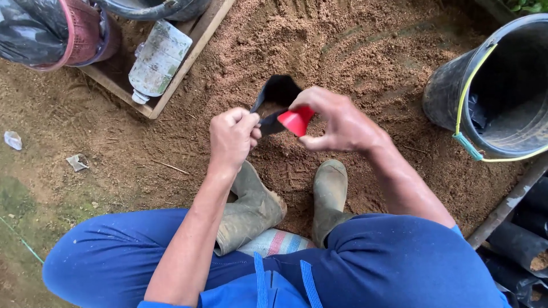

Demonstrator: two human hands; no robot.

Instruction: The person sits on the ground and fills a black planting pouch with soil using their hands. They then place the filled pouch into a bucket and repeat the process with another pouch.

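Blue trousers (371,262) below; hands hold black bag (278,91), red scoop (297,120).

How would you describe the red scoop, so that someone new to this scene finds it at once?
Start at the wide patch of sandy soil in front of the person's boots. Above it, the right hand holds the red scoop at the mouth of a small black bag. It is the only bright red thing here.

Outdoor ground of loose brown soil (354,40) in daylight, greenish damp patch at lower left. Wooden frame (188,63) at top left with a dirty white bottle (158,60) in it. Black bucket (496,85) with yellow handle at right; black tubes (522,251) stacked at lower right.
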